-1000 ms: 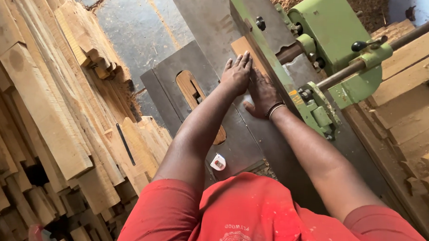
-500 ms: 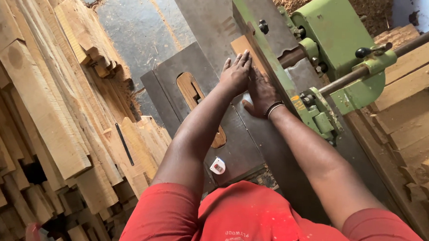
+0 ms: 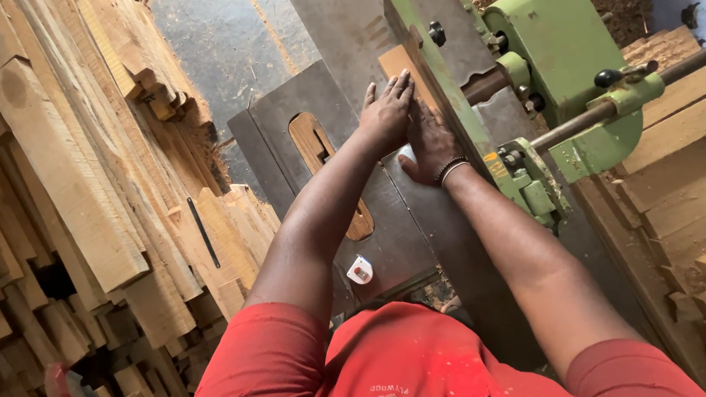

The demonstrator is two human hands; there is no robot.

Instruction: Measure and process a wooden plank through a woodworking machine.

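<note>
Stacked planks point(image 3: 76, 170) fill the left side. Grey steel surface point(image 3: 336, 31) of a woodworking machine, with a green fence point(image 3: 445, 91) running along its right side. A side plate point(image 3: 293, 108) carries a wooden insert point(image 3: 312, 141). Board point(image 3: 395, 63), lying flat on the surface against the fence. Left hand point(image 3: 387, 113) and right hand point(image 3: 428, 142), both flat with fingers extended, pressing down on the board, gripping nothing. Small white tape measure point(image 3: 359, 270), near the plate's edge.

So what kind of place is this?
Most likely a woodworking or joinery shop: stacks of sawn planks, a green planing machine with a steel table, and both hands, left hand and right hand, pressing a board.
</note>
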